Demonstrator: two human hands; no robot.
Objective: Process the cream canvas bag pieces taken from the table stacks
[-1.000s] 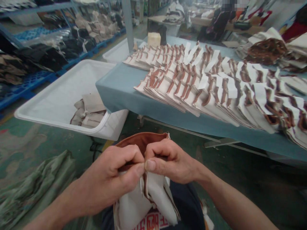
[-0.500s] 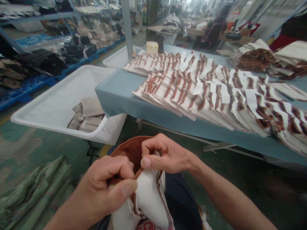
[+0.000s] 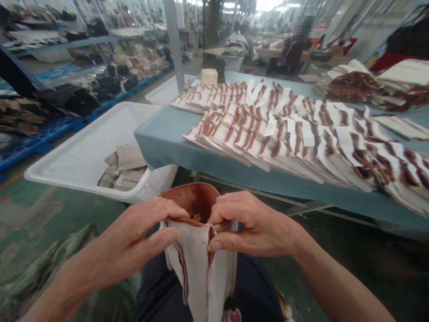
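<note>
A tube-shaped sewn boot upper (image 3: 193,255), off-white outside with a reddish-brown lining, stands upright above my lap with its open top towards me. My left hand (image 3: 142,235) pinches the near rim on the left, thumb outside and fingers over the edge. My right hand (image 3: 253,223) grips the rim on the right, beside a vertical seam with brown edging; its fingertips reach inside the opening. Part of a red mark shows near the lower end, where the rest lies out of frame.
Overlapping rows of similar white-and-brown pieces (image 3: 261,134) lie on a blue-covered table (image 3: 161,134), with white strips among them. A white tub (image 3: 70,147) at the left holds beige bundles (image 3: 129,170). Green cloth (image 3: 77,250) lies lower left. A person (image 3: 295,49) sits far back.
The boot upper has turned and now hangs straighter, its seam facing me. Both hands have shifted grip along the rim and moved farther apart. The view has tilted slightly.
</note>
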